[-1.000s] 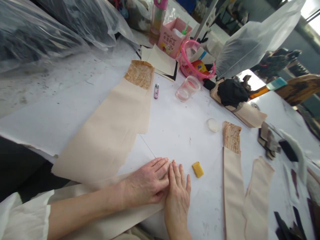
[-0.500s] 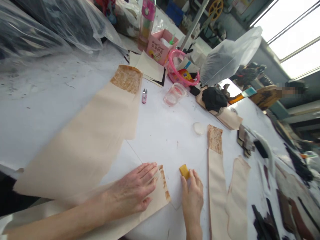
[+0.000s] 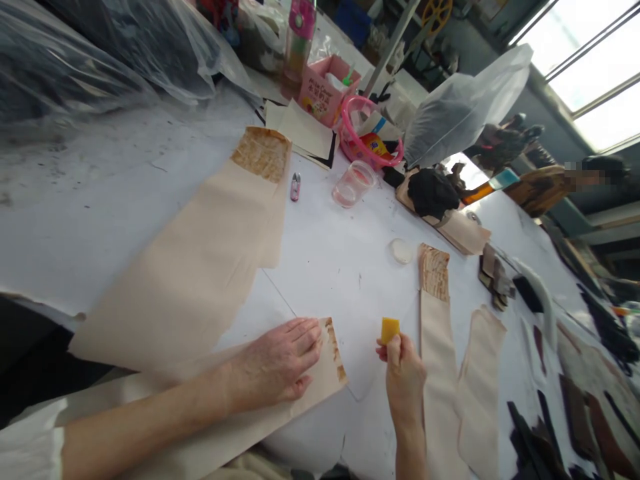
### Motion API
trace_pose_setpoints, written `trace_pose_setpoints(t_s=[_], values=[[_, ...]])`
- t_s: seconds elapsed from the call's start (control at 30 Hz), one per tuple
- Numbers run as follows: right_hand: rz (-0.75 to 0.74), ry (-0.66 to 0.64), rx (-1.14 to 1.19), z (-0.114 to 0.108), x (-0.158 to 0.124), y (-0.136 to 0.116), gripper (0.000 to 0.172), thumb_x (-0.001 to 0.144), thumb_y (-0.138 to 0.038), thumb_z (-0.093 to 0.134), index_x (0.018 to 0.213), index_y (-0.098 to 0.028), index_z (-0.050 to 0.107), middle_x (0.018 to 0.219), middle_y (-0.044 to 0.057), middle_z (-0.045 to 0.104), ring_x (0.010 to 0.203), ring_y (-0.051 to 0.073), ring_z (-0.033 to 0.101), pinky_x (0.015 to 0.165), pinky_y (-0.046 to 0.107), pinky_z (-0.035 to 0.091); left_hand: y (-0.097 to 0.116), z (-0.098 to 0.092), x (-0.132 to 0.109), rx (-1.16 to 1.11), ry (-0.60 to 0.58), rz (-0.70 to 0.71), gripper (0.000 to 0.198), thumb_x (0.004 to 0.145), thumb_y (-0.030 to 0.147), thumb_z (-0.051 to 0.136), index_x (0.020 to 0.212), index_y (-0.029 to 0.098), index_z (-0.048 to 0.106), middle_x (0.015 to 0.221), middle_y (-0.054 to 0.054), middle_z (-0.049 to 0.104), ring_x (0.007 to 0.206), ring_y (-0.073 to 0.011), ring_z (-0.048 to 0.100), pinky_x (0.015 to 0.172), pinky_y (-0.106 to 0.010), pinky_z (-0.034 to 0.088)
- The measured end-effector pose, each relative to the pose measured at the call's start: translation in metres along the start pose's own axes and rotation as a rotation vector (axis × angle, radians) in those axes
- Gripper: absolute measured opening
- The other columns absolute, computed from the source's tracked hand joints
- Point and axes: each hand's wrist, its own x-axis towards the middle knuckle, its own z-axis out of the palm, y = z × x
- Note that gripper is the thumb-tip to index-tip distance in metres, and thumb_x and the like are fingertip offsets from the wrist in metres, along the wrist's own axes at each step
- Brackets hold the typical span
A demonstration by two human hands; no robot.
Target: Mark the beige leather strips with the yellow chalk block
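Head view shows that our right hand (image 3: 404,370) now has the small yellow rectangular block (image 3: 390,329): moments ago it lay on the white tabletop (image 3: 345,273) while both our hands pressed on the end of the sheet, and then our fingertips were just reaching it. Now we pinch it between thumb and fingers, its flat face turned up beyond our fingertips; it looks lifted, though we cannot judge any gap beneath it. Our left hand (image 3: 280,360) stays palm down on the long beige sheet of thin, leather-like material (image 3: 320,393) — fingers close together and laid flat, pinching nothing that we can see. With our right hand away, the sheet's end is uncovered, and its patchy brown edge band (image 3: 335,350) shows just beyond our left fingertips. So the work is split, as we judge it: one hand steadies the sheet, the other is occupied with the block, which is near the brown band but apart from it. Around us the rest lies as it was — the broad beige fan-shaped stack with a rough brown end (image 3: 190,260) to the left, the narrow beige stack with a brown-streaked top (image 3: 437,347) just beside our right hand, and the small pink-handled metal snips (image 3: 295,187) farther off.
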Motion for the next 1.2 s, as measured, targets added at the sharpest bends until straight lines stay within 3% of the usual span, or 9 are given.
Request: trace_pose_setpoints(t_s=[0.13, 0.17, 0.33, 0.47, 0.67, 0.87, 1.07, 1.2], values=[[0.135, -0.257, 0.442, -0.007, -0.038, -0.027, 0.047, 0.101, -0.048, 0.030, 0.100, -0.013, 0.062, 0.092, 0.011, 0.073, 0.071, 0.019, 0.071, 0.064, 0.031, 0.057, -0.001, 0.000, 0.000, -0.017, 0.006, -0.007, 0.044, 0.083, 0.031, 0.063, 0.120, 0.009, 0.056, 0.136, -0.018, 0.051, 0.135, -0.0302, 0.041, 0.117, -0.043, 0.034], [0.151, -0.269, 0.487, -0.006, -0.049, -0.035, 0.044, 0.100, -0.048, 0.034, 0.101, -0.014, 0.062, 0.092, 0.010, 0.073, 0.070, 0.019, 0.070, 0.064, 0.030, 0.057, -0.001, 0.001, -0.001, -0.020, 0.008, -0.010, 0.043, 0.083, 0.031, 0.062, 0.120, 0.009, 0.056, 0.136, -0.018, 0.051, 0.135, -0.0304, 0.041, 0.117, -0.043, 0.034], [-0.017, -0.078, 0.192, 0.018, -0.078, -0.059, 0.036, 0.098, -0.045, 0.042, 0.097, -0.017, 0.064, 0.079, 0.004, 0.067, 0.063, 0.016, 0.063, 0.058, 0.026, 0.051, -0.001, 0.005, 0.000, -0.034, 0.013, -0.004, 0.043, 0.082, 0.028, 0.061, 0.119, 0.008, 0.056, 0.134, -0.018, 0.052, 0.134, -0.0316, 0.041, 0.118, -0.044, 0.033], [-0.138, -0.031, -0.102, 0.037, -0.076, -0.066, 0.043, 0.100, -0.048, 0.035, 0.110, -0.016, 0.062, 0.087, 0.007, 0.069, 0.068, 0.018, 0.064, 0.057, 0.027, 0.046, -0.002, 0.007, 0.000, -0.040, 0.019, 0.002, 0.047, 0.083, 0.029, 0.058, 0.124, 0.007, 0.053, 0.135, -0.019, 0.052, 0.134, -0.0318, 0.042, 0.118, -0.045, 0.032], [-0.197, -0.004, -0.241, 0.046, -0.070, -0.076, 0.037, 0.102, -0.048, 0.034, 0.087, -0.022, 0.056, 0.074, 0.001, 0.062, 0.064, 0.017, 0.060, 0.056, 0.026, 0.040, -0.001, 0.007, 0.001, -0.055, 0.059, -0.010, 0.045, 0.085, 0.027, 0.058, 0.124, 0.005, 0.053, 0.134, -0.020, 0.054, 0.134, -0.0302, 0.043, 0.118, -0.044, 0.034], [-0.224, 0.057, -0.319, 0.060, -0.056, -0.082, 0.033, 0.103, -0.041, 0.032, 0.085, -0.021, 0.051, 0.075, 0.001, 0.056, 0.067, 0.018, 0.056, 0.061, 0.027, 0.040, 0.000, 0.005, 0.004, -0.024, 0.046, 0.007, 0.042, 0.094, 0.030, 0.050, 0.130, 0.006, 0.051, 0.136, -0.020, 0.053, 0.138, -0.0310, 0.039, 0.116, -0.045, 0.036], [-0.068, 0.106, -0.215, 0.070, -0.040, -0.085, 0.031, 0.100, -0.046, 0.038, 0.092, -0.020, 0.053, 0.079, 0.003, 0.062, 0.068, 0.019, 0.059, 0.060, 0.027, 0.041, 0.000, 0.009, 0.005, -0.012, 0.109, -0.033, 0.041, 0.091, 0.026, 0.053, 0.127, 0.004, 0.054, 0.138, -0.022, 0.051, 0.137, -0.0310, 0.041, 0.118, -0.044, 0.034], [0.060, 0.167, -0.123, 0.060, -0.035, -0.077, 0.034, 0.096, -0.052, 0.043, 0.092, -0.020, 0.053, 0.079, 0.004, 0.064, 0.066, 0.020, 0.060, 0.059, 0.028, 0.042, -0.002, 0.009, 0.003, -0.013, 0.069, -0.045, 0.041, 0.084, 0.030, 0.060, 0.116, 0.005, 0.059, 0.136, -0.023, 0.050, 0.136, -0.0347, 0.040, 0.118, -0.047, 0.032]])
